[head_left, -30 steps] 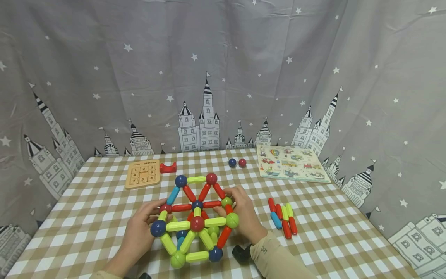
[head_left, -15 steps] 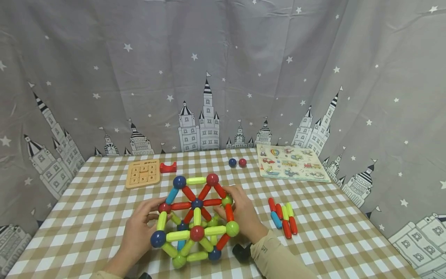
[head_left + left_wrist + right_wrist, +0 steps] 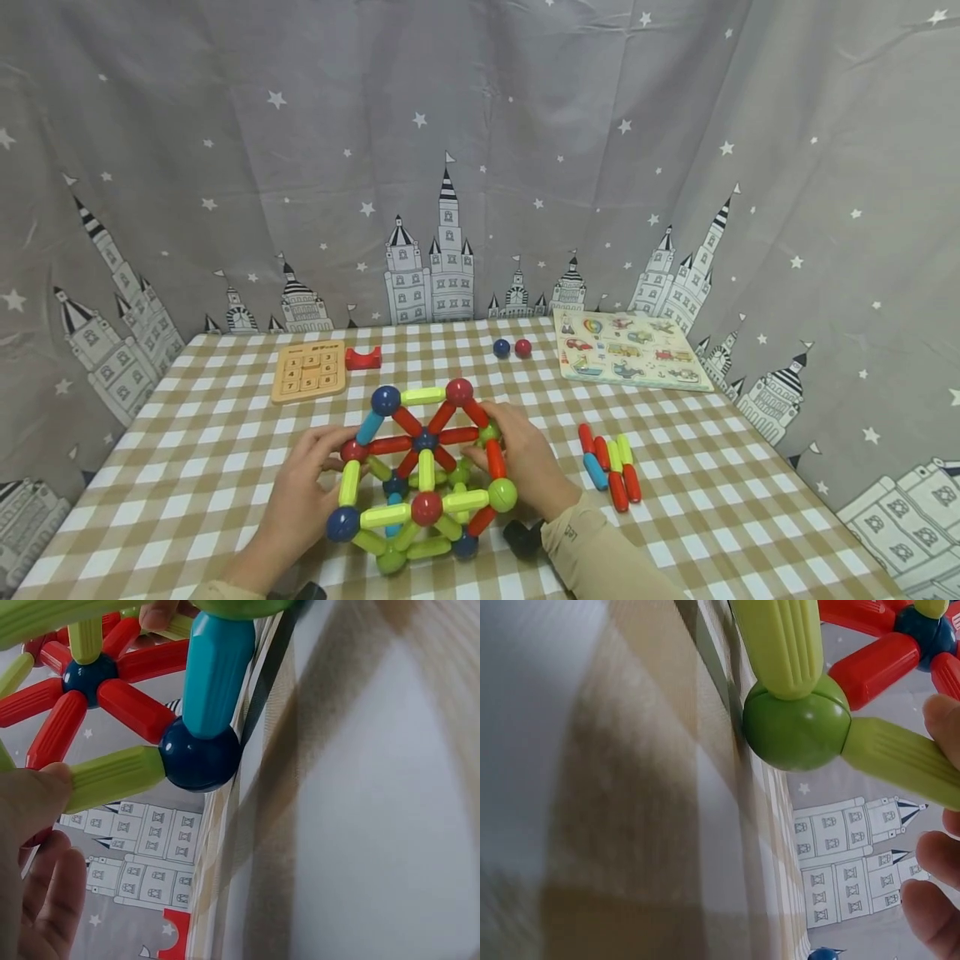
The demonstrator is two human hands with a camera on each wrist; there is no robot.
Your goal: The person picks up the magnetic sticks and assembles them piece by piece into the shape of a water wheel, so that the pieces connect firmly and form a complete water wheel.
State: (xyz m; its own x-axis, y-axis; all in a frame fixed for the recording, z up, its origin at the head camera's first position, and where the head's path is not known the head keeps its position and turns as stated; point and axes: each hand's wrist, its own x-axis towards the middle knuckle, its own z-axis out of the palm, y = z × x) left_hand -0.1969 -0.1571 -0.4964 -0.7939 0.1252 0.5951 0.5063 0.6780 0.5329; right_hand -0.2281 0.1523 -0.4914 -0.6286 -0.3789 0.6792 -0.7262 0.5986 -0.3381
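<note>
Both hands hold a cage-like construction of magnetic rods and balls (image 3: 427,507), in red, yellow-green and blue. My left hand (image 3: 300,483) grips its left side by the red ball (image 3: 354,451). In the left wrist view, thumb and fingers pinch a yellow-green rod (image 3: 116,778) that runs to a dark blue ball (image 3: 201,754) low by the cloth. On the opposite side my right hand (image 3: 528,462) holds the frame near a green ball (image 3: 489,431). The right wrist view shows its fingertips at a yellow-green rod (image 3: 904,759) joined to another green ball (image 3: 796,724).
Loose red, blue and yellow-green rods (image 3: 617,479) lie to the right on the checked cloth (image 3: 187,475). Farther back are a wooden number puzzle (image 3: 309,372), a red arched block (image 3: 363,358), a blue ball (image 3: 501,348), a red ball (image 3: 522,348) and a picture board (image 3: 630,350).
The construction has tipped between the hands: its near red ball sits lower in the head view, and more of the inside shows. Both hands keep their hold and have barely shifted.
</note>
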